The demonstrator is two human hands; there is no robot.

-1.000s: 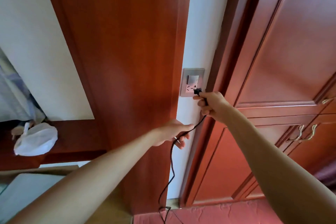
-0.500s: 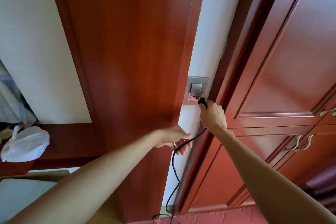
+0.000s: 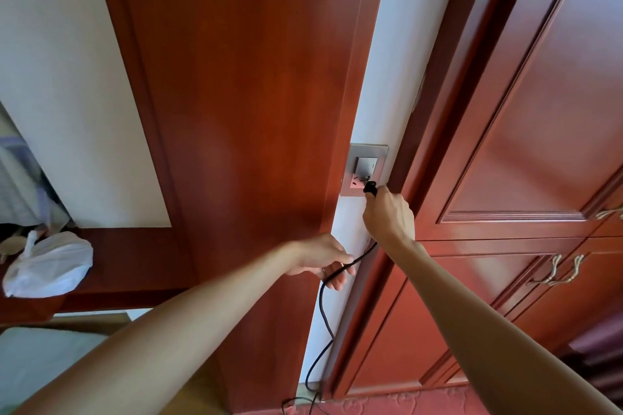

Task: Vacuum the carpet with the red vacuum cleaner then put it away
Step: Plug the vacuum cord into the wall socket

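Observation:
A grey wall socket (image 3: 364,169) sits on the white strip of wall between the wooden panels. My right hand (image 3: 388,216) grips the black plug (image 3: 370,187) and holds it against the socket's lower part. The black power cord (image 3: 324,310) runs down from that hand, across the fingers of my left hand (image 3: 324,259), and drops to the red carpet (image 3: 397,403) at the bottom. My left hand holds the cord loosely a little below the socket. The red vacuum cleaner is out of view.
A wide reddish wooden panel (image 3: 242,145) stands left of the socket. Wooden cabinet doors (image 3: 546,152) with brass handles (image 3: 559,271) fill the right. A white plastic bag (image 3: 47,264) lies on a wooden ledge at the left.
My right hand has brought the plug up and closer against the socket's lower holes. My left hand stays on the cord below. The view has shifted, so the socket sits lower and further right.

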